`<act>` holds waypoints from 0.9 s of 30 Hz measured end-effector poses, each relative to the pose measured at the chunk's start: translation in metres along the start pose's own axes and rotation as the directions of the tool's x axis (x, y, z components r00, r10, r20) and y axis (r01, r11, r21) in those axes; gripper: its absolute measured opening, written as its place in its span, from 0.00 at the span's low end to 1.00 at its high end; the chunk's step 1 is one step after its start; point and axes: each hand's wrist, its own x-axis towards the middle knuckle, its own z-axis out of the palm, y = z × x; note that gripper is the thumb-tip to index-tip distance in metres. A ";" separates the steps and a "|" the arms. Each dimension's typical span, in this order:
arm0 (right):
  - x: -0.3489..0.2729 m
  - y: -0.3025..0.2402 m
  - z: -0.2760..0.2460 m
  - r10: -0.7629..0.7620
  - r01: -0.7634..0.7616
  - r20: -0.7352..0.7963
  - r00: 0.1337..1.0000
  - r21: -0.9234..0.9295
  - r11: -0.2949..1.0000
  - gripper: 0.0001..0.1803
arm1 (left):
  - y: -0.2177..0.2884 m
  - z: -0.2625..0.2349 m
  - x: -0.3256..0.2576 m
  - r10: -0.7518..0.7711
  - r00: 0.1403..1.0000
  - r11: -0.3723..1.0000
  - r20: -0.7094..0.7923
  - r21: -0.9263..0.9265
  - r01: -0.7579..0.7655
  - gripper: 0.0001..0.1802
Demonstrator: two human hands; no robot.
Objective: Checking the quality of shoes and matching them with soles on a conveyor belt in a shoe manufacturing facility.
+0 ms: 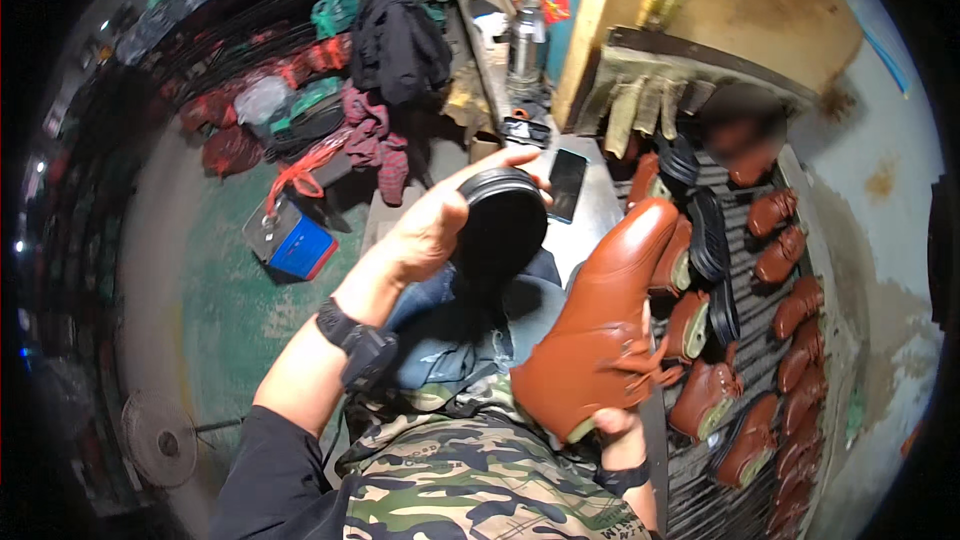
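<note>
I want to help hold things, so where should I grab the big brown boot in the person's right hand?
Probably by the rounded toe, coming from the far side. The brown boot points its toe away from the person, leaving that end uncovered, while the right hand holds the end nearer the body.

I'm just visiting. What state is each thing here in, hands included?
Left hand: gripping the black sole
Right hand: gripping the brown shoe
Black sole: held, apart from the shoe
Brown shoe: laced, toe pointing away
Phone: lying flat, screen dark
Flask: upright
Dark jacket: hanging
Fan: cannot tell whether running
</note>
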 end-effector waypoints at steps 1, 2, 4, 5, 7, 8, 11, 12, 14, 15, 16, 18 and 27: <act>-0.012 0.012 -0.022 0.071 -0.033 0.092 0.993 -0.365 0.931 0.60 | -0.012 0.004 -0.003 -0.038 0.999 0.983 -0.032 -0.181 0.031 0.65; 0.005 -0.007 0.016 -0.087 0.175 0.180 0.980 -0.560 0.810 0.65 | -0.017 0.004 -0.011 -0.079 0.996 0.951 -0.048 -0.303 0.061 0.63; 0.019 -0.016 0.059 -0.208 0.396 0.338 0.918 -0.740 0.543 0.74 | -0.017 0.006 -0.013 -0.107 0.994 0.935 -0.013 -0.340 0.096 0.61; 0.018 -0.007 0.059 -0.177 0.420 0.383 0.907 -0.774 0.473 0.77 | -0.018 0.007 -0.014 -0.106 0.994 0.945 -0.003 -0.312 0.100 0.61; 0.019 0.015 0.054 -0.186 0.397 0.362 0.913 -0.691 0.603 0.77 | -0.014 0.011 -0.011 -0.089 0.996 0.971 0.001 -0.225 0.087 0.60; 0.017 0.020 0.049 -0.182 0.394 0.352 0.918 -0.755 0.524 0.77 | -0.012 0.013 -0.011 -0.078 0.997 0.988 0.006 -0.133 0.078 0.60; 0.018 0.026 0.045 -0.183 0.375 0.328 0.927 -0.803 0.463 0.76 | -0.007 0.016 -0.009 -0.102 0.994 0.990 0.035 -0.091 0.105 0.59; 0.018 0.027 0.045 -0.191 0.370 0.316 0.929 -0.790 0.489 0.76 | -0.006 0.016 -0.010 -0.102 0.994 0.991 0.041 -0.083 0.106 0.58; 0.020 0.026 0.046 -0.208 0.395 0.335 0.919 -0.779 0.488 0.76 | -0.006 0.016 -0.008 -0.101 0.993 0.991 0.058 -0.079 0.105 0.58; 0.021 0.026 0.047 -0.220 0.413 0.350 0.911 -0.769 0.488 0.76 | -0.007 0.016 -0.007 -0.103 0.992 0.991 0.073 -0.081 0.109 0.58; 0.022 0.025 0.048 -0.219 0.412 0.349 0.911 -0.770 0.488 0.76 | -0.008 0.015 -0.006 -0.104 0.992 0.991 0.073 -0.082 0.110 0.58; 0.024 0.022 0.050 -0.206 0.392 0.334 0.920 -0.783 0.483 0.75 | -0.011 0.014 -0.005 -0.088 0.992 0.995 0.094 -0.031 0.091 0.57; 0.035 0.004 0.060 -0.103 0.375 0.377 0.920 -0.778 0.504 0.75 | 0.010 0.020 -0.006 -0.180 0.978 0.973 0.101 0.161 0.163 0.45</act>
